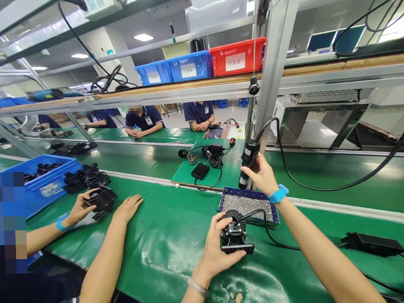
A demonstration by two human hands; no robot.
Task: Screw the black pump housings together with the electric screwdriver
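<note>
My left hand grips a small black round part with a cable, held just above the green bench mat. Higher up, my right hand wraps around a black electric screwdriver that hangs upright on a thick black cord. The driver's tip points down toward a blue tray of small silver screws, which lies right behind the black part. A blue band circles my right wrist.
A co-worker's hand at my left holds a black housing; their other hand lies flat. A blue bin and black parts sit beyond. A power adapter lies right. Several seated people face me across the belt.
</note>
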